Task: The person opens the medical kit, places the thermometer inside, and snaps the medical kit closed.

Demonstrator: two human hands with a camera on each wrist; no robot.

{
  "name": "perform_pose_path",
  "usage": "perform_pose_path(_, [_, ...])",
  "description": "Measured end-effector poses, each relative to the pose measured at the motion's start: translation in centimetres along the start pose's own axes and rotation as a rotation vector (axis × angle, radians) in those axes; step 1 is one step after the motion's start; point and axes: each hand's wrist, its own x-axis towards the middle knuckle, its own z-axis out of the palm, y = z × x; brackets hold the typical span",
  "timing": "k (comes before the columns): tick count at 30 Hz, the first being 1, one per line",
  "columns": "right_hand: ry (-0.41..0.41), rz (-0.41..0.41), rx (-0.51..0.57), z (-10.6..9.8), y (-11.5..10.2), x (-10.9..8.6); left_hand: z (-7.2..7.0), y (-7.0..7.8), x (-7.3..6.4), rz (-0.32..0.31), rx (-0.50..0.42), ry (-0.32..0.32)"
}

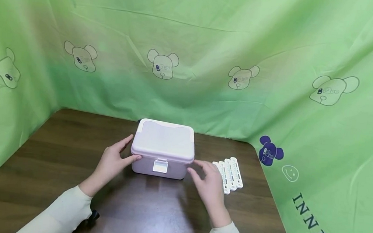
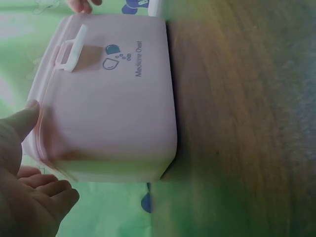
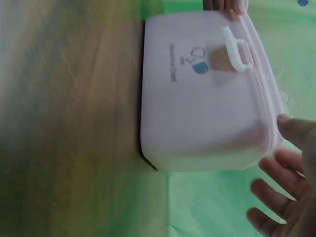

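The pale box (image 1: 176, 171) sits on the desk (image 1: 151, 217), right between the two hands. The left hand (image 1: 110, 161) is spread, with its thumb at the edge of the lid (image 1: 164, 140) and its other fingers by the box's side. The right hand (image 1: 210, 185) is spread too, with its thumb at the lid's edge on its own side and gaps showing between its fingers. Neither hand is curled tight around the box. On the front, between the two hands, a white clip (image 1: 160, 166) sticks out a little, so I think it may not be snapped down. If it is loose and the box gets picked up by its lid, the lid could pop up and the bottom could drop. The box could also slip or tip, because the hands are only near its top and one side might go up first. Some white strips (image 1: 231, 174) lie in a row just beside the right hand, on its outer side, so a bump from the back of that hand could mess them up. I can't see inside the box.
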Motion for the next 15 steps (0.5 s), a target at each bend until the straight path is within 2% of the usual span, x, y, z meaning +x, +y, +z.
perform_pose_path(6, [0.056, -0.012, 0.063, 0.8, 1.0, 1.5, 0.6, 0.2, 0.2, -0.003, -0.06, 0.014])
perform_pose_path(11, [0.134, -0.018, 0.13, 1.3, 1.2, 1.1, 1.2, 0.3, -0.3, 0.062, 0.041, 0.044])
perform_pose_path(15, [0.157, -0.009, 0.167, 1.2, 1.2, 0.7, 0.8, 0.9, -0.7, 0.088, 0.097, 0.054])
